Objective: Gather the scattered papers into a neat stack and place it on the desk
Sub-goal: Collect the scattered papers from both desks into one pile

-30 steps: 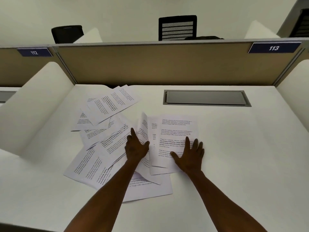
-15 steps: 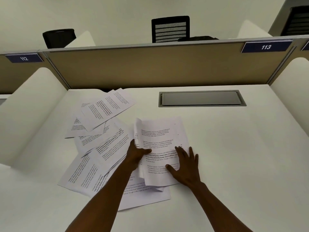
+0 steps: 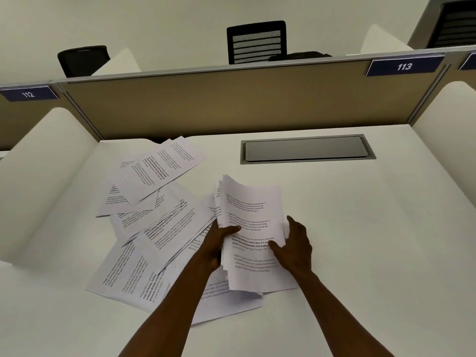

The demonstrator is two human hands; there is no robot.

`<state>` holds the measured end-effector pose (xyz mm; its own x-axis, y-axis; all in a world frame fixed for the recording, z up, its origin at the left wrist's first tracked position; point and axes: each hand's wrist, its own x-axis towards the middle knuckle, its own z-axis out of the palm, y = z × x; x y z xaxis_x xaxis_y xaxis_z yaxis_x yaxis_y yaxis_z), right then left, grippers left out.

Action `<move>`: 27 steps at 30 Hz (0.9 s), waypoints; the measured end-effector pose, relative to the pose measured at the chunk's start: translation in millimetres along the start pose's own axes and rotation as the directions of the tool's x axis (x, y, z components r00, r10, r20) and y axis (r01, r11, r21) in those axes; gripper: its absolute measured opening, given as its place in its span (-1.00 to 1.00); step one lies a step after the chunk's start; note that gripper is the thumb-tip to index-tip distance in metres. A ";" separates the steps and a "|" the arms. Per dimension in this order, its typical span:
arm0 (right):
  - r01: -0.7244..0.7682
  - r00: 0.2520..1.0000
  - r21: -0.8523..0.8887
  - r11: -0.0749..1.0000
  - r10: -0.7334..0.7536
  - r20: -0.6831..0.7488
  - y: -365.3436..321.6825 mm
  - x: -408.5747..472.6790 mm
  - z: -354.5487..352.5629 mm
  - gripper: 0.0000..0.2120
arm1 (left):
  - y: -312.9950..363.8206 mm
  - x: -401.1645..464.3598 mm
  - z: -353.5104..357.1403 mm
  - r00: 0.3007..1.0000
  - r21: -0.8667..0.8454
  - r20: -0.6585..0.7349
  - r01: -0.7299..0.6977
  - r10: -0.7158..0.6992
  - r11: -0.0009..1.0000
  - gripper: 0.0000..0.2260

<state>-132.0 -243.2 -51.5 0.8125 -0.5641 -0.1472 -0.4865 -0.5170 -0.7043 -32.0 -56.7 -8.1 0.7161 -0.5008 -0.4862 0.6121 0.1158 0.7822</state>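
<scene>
Now both hands are on the bundle: the left hand [image 3: 219,243] pinches the left edge of a small sheaf of printed sheets [image 3: 251,228], thumb across the top page, while the right hand [image 3: 293,243] clamps the opposite edge, thumb on the print and fingers tucked out of sight behind. So each grip is closed on that sheaf, which tilts up off the white counter [image 3: 373,240] with its far corners curling and fanning apart. To the left, the loose papers [image 3: 154,222] lie overlapping at all angles on the counter, one sheet [image 3: 164,168] angled near the beige partition [image 3: 231,104], another poking out beneath the forearms. By my reading, only the first few pages are collected and most of the job remains. Paper like this is light, floppy and slick sheet against sheet, so a one-sided hold would probably let pages slide out; taking it at both long edges, mid-height, looks the safest. Tapping the lower edge on the counter should square it. The grey cable hatch [image 3: 306,150] sits well apart.
</scene>
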 end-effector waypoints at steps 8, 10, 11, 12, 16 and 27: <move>-0.169 0.985 0.231 0.958 0.169 0.022 -2.1 4.0 -7.4 -0.24 | 14.5 -21.7 12.9 0.995 0.074 0.083 0.050 -0.056 0.996 -0.41; -0.178 0.984 0.288 0.941 0.172 0.048 -3.0 4.0 -13.9 -0.43 | 12.8 -30.4 28.6 0.992 0.137 0.127 0.008 -0.026 0.991 -0.41; -0.175 0.985 0.337 0.925 0.164 0.062 -2.2 3.9 -18.1 -0.58 | 10.7 -34.7 35.6 0.986 0.158 0.165 -0.015 -0.012 0.987 -0.43; -0.172 0.985 0.411 0.895 0.152 0.081 -0.8 3.8 -21.9 -0.67 | 7.6 -39.4 41.4 0.976 0.170 0.216 -0.033 -0.005 0.985 -0.46; -0.203 0.972 0.761 0.617 0.036 0.230 10.6 1.5 -38.6 -0.61 | 0.8 -53.7 47.3 0.945 0.110 0.325 -0.002 -0.034 0.994 -0.55; -0.225 0.972 0.814 0.535 0.067 0.224 37.7 2.4 -81.0 -0.58 | -14.1 -31.6 44.8 1.000 0.118 0.005 0.002 -0.003 0.993 -0.40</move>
<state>-174.5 -316.2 -22.1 0.8293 -0.4386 -0.3462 -0.1816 0.3743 -0.9093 -78.3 -80.9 13.6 0.7126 -0.5055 -0.4865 0.5701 0.0130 0.8215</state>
